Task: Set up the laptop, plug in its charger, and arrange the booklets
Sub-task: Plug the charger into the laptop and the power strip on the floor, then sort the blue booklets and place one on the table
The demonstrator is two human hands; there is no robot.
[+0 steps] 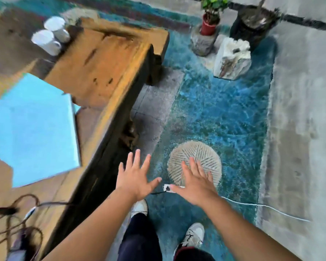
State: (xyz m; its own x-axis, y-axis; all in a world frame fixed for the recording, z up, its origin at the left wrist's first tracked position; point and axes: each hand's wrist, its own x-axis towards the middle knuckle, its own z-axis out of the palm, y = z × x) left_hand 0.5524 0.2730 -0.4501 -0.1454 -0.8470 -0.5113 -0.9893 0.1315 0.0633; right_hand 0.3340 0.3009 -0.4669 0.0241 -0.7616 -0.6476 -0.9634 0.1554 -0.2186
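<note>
Head view: the left hand and right hand are stretched out over the floor, fingers spread, both empty. Below them a white power strip lies on the floor, its white cord trailing right; the reach looks aimed at it, probably for the plug. The charger cable lies coiled at the near edge of the wooden surface, beside pale blue booklets. No laptop shows. No writing is legible.
</note>
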